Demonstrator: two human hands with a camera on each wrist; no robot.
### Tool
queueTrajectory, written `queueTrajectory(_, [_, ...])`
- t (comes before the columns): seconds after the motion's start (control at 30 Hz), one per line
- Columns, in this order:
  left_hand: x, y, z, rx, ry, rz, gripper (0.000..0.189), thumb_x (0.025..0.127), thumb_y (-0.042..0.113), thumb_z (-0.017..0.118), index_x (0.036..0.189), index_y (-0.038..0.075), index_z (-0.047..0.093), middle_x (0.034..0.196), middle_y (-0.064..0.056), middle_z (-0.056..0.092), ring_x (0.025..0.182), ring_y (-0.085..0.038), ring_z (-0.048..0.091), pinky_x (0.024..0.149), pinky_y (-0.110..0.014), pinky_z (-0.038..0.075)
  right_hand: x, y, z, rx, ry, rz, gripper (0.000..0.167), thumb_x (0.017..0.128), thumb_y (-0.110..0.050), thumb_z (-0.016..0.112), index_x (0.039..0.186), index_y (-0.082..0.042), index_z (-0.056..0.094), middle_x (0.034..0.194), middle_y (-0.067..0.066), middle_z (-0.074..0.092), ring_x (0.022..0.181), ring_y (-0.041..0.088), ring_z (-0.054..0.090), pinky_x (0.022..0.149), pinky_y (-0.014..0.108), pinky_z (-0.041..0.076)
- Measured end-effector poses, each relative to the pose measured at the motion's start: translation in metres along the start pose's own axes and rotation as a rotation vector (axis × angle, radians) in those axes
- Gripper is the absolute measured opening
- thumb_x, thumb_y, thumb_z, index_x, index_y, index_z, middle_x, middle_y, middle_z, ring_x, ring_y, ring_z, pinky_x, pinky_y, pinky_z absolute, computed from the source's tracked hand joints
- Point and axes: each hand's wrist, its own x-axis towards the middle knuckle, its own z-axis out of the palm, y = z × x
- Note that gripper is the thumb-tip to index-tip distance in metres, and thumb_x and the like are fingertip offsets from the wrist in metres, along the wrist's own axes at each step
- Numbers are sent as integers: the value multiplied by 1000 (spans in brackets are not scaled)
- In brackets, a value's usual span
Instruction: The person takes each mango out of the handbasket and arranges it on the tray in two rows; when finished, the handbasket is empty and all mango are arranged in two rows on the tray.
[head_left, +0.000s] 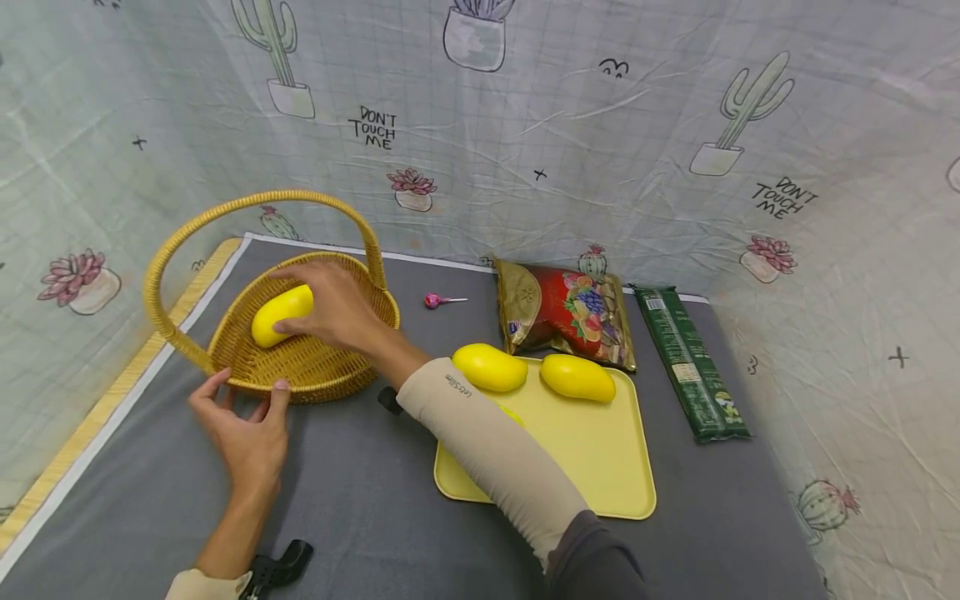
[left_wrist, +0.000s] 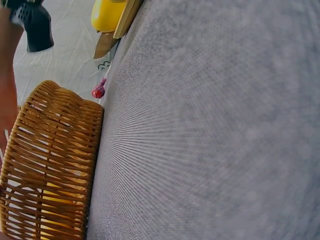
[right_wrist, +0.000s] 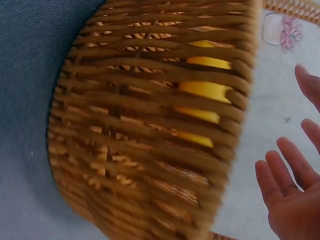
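Observation:
A yellow mango (head_left: pixel 272 321) lies inside the wicker basket (head_left: pixel 352 385), also glimpsed through the weave in the right wrist view. My right hand (head_left: pixel 330 304) reaches over the basket, thumb in front of the mango in the head view. In the right wrist view its fingers (right_wrist: pixel 287 172) are spread above the rim, apart from the mango. At the basket's near left rim, my left hand (head_left: pixel 251 437) touches the wickerwork with spread thumb and fingers. Two more mangoes (head_left: pixel 491 368) (head_left: pixel 577 377) lie on the yellow tray (head_left: pixel 600 467); my right sleeve mostly hides another yellow piece.
A wrapped lollipop (head_left: pixel 433 301) lies right of the basket. Behind the tray sits a red and gold packet (head_left: pixel 566 312), with a long green packet (head_left: pixel 690 362) farther right. The tall basket handle (head_left: pixel 262 198) arches over the basket. A printed curtain (head_left: pixel 555 125) hangs behind the grey tabletop.

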Motion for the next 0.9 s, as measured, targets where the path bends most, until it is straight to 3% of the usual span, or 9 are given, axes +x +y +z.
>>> queueTrajectory(0.37, [0,2,-1,6,-3,-4,72,95,12,76,154,15,35,163,-1,23,152,-29,33,89,-19,48,23,6,24,-40,-94,80,68,92,-41,84,153,-27,58,153,-11,60,149,9,46,130,24,20])
queueTrajectory(0.7, [0,2,-2,36,-5,-17,72,96,14,76,154,17,34,165,-1,23,153,-27,32,93,-27,49,32,13,37,-158,-154,66,65,91,-40,85,151,-28,60,154,-13,59,149,8,46,128,22,20])
queueTrajectory(0.9, [0,2,-2,55,-6,-11,72,96,15,75,155,18,34,165,0,23,155,-27,32,95,-27,50,32,13,41,-193,-172,85,66,90,-39,87,150,-32,61,153,-14,59,146,10,46,125,25,27])
